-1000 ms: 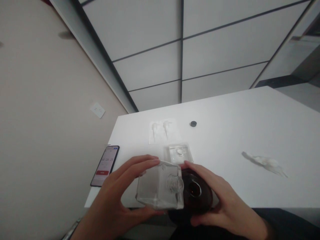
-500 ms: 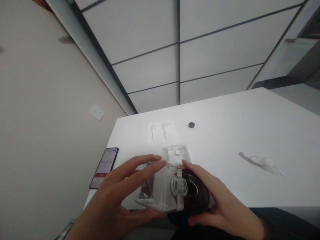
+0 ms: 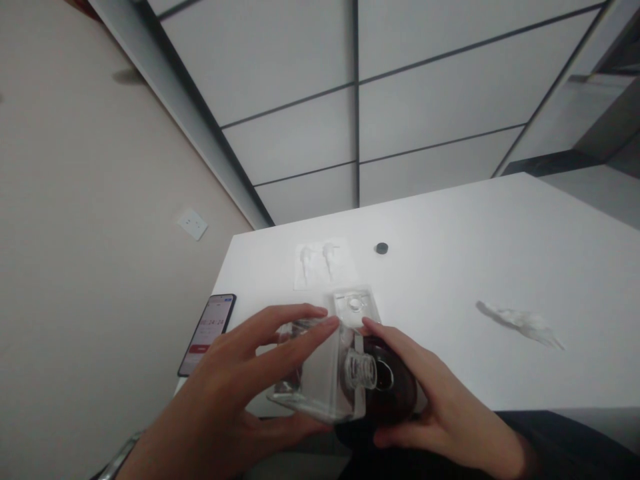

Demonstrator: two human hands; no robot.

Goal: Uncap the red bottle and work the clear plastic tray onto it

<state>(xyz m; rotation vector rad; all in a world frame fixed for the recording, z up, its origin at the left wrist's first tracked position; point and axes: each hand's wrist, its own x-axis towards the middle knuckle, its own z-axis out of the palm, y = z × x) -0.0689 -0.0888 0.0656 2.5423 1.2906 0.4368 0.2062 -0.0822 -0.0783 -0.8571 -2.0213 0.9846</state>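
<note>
My left hand (image 3: 240,380) grips a clear square glass bottle (image 3: 320,377) lying on its side, fingers over the top and thumb underneath. Its round neck (image 3: 361,371) points to the right, toward the mouth of a dark brown bottle (image 3: 395,387). My right hand (image 3: 445,407) wraps round that dark bottle from the right. Both bottles are held at the near edge of the white table (image 3: 450,267), their necks almost touching.
Just behind the bottles lies a clear square lid (image 3: 355,305). Farther back sit a packet with two white pump parts (image 3: 323,263) and a small black cap (image 3: 383,249). A phone (image 3: 209,332) with a lit screen rests at the left edge. A crumpled tissue (image 3: 520,321) lies right.
The clear bottle has turned in my left hand, so its neck now faces the dark bottle's mouth and has moved closer to it. Both hands kept their grip.
</note>
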